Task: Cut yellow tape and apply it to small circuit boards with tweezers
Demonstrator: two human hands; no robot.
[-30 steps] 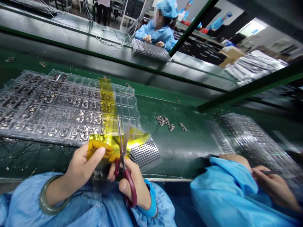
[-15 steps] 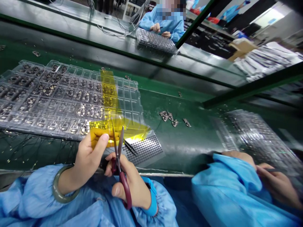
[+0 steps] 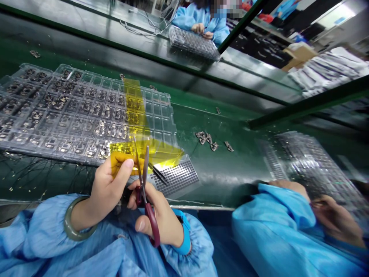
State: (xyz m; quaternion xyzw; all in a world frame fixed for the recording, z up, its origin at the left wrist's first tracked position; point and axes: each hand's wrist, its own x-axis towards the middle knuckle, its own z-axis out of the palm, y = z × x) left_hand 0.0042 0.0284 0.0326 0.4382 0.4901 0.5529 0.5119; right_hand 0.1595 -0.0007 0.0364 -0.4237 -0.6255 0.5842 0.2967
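Between its thumb and fingers my left hand (image 3: 111,186) pinches a sheet of see-through yellow film (image 3: 135,104). A long strip of that film reaches up over the clear trays, and a wider piece spreads to the right. Dark red scissors (image 3: 151,223) are in my right hand (image 3: 161,209), with the blades parted and pointing up at the film beside my left fingers. Behind both hands lie clear plastic trays (image 3: 165,115) with small circuit boards (image 3: 65,145) in many of their pockets. Black tweezers (image 3: 158,174) rest on a sheet with small dark rectangles (image 3: 180,175).
Several small metallic parts (image 3: 203,137) lie on the green bench (image 3: 230,173). On the right, a co-worker's blue sleeve (image 3: 273,223) and hands are near more clear trays (image 3: 314,169). Another person sits across the bench by a tray (image 3: 193,42). A green metal bar (image 3: 311,102) crosses the right side.
The view has shifted slightly. My hands, the film and the scissors keep nearly the same pose, blades still parted. The co-worker's hand on the right has moved a little.
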